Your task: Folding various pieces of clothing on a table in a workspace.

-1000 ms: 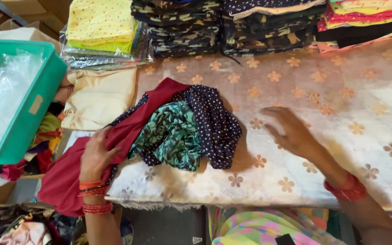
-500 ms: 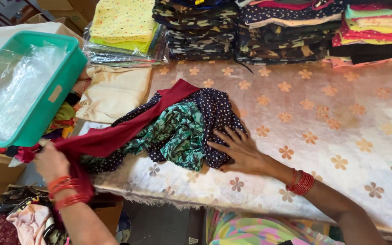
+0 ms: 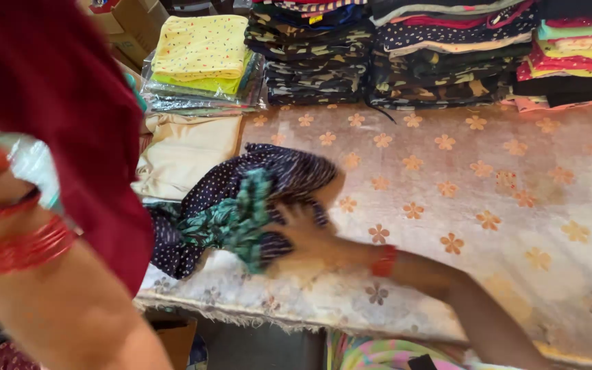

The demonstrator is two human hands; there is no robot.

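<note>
Left arm (image 3: pixel 29 253) has swung the maroon cloth (image 3: pixel 56 103) up; whether its hand grips cannot be told. Right hand (image 3: pixel 310 236) now presses flat on the dotted navy cloth (image 3: pixel 275 171).

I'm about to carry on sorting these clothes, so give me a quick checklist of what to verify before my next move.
1. Maroon cloth lifted off the pile: ok, it hangs near the camera by the left arm; left hand itself out of view.
2. Right hand on the dotted navy garment: ok, pressing on it.
3. Green patterned garment free of the navy one: not ok, bunched together.
4. Floral table cover lying flat: ok.
5. Folded stacks at the back undisturbed: ok.
</note>
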